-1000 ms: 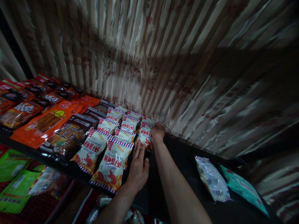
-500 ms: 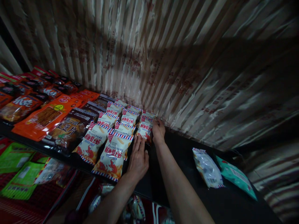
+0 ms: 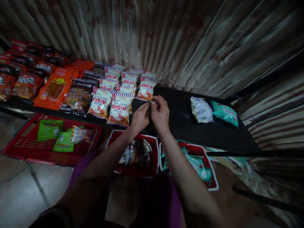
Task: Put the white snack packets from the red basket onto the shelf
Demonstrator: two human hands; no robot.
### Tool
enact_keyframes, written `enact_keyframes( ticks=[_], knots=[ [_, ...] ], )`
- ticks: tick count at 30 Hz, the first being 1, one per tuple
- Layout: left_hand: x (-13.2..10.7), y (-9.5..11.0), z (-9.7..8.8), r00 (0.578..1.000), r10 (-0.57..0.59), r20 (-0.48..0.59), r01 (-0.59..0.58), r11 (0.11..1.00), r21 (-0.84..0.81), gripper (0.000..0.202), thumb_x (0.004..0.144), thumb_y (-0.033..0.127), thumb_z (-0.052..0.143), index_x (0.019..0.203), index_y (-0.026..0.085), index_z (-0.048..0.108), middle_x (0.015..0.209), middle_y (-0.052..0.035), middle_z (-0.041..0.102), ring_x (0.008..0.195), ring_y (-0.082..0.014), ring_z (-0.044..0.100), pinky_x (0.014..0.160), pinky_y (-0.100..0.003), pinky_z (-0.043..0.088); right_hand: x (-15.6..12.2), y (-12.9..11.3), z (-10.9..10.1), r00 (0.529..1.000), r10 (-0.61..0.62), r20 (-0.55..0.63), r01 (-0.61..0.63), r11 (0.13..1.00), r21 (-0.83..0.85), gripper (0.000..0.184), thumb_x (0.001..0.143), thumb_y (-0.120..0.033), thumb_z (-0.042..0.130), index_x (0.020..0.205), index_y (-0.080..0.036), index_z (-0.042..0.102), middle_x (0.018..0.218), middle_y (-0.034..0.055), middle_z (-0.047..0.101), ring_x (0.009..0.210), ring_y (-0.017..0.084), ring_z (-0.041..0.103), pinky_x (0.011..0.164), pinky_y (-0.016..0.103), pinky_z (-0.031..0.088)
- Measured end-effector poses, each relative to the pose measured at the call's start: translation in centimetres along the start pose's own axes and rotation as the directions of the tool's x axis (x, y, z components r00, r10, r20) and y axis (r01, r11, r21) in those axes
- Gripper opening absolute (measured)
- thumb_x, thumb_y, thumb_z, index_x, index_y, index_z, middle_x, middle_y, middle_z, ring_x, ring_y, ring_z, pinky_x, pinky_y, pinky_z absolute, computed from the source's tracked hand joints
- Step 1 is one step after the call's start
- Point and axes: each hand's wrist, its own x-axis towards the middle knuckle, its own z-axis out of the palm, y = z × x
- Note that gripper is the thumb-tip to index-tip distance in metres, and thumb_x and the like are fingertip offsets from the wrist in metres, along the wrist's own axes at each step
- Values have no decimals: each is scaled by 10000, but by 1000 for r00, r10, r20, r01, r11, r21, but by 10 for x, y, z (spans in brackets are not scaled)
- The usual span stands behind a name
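Just in front of a white snack bag with red lettering and a striped edge, my two hands are close together. My left hand has its fingers loosely bent, their tips by the bag's lower right corner. Beside it, my right hand curves its fingers inward, with the index finger near that corner. Neither hand visibly holds anything; whether the fingertips touch the bag is hard to see. Matching bags stand in rows to the left, the foremost a snack bag at the shelf's front.
Brown potato-chip bags and orange packets lie farther left on the black shelf. A turned-over white bag and a teal bag lie right. Below are a red basket, a middle basket and a right basket.
Both hands have come off the sides of the right-hand snack bag and drawn together in front of it. My view has tilted downward, showing the baskets and floor.
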Motion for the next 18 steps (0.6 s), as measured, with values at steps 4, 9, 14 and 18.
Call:
enact_keyframes(
  ticks=[4,9,14,18],
  knots=[
    [-19,9,-30,993,4,121,-6,1000,14,334,852,155,424,1120,149,622,1122,-90,659,1042,-183,609,960,-309,461,-60,-11,-19,1000,18,3,-18,999,39,273,840,-245,472,1054,-186,631,1211,102,583,1160,188,522,987,365,417],
    [-77,9,-70,967,1,256,8,999,-36,259,845,222,473,1013,180,666,1011,-61,699,918,-173,651,859,-290,508,-158,12,-21,988,153,-3,-153,987,-51,295,843,-198,427,1064,-188,622,1201,100,598,1143,191,537,992,376,424],
    [-166,-7,-74,906,-190,377,172,982,80,279,830,177,472,1048,185,645,1043,-62,693,970,-169,638,917,-294,480,-225,26,-10,886,310,345,-190,921,-340,346,835,-125,400,1099,-180,616,1129,92,642,1095,192,569,993,344,413],
    [-216,-27,-59,737,-434,518,338,900,274,314,786,125,524,1072,190,634,1087,-70,676,1041,-185,605,954,-308,450,-244,28,-9,779,341,527,-134,910,-391,315,825,-143,481,1100,-193,626,1198,58,624,1145,161,539,1022,267,363]
  ],
)
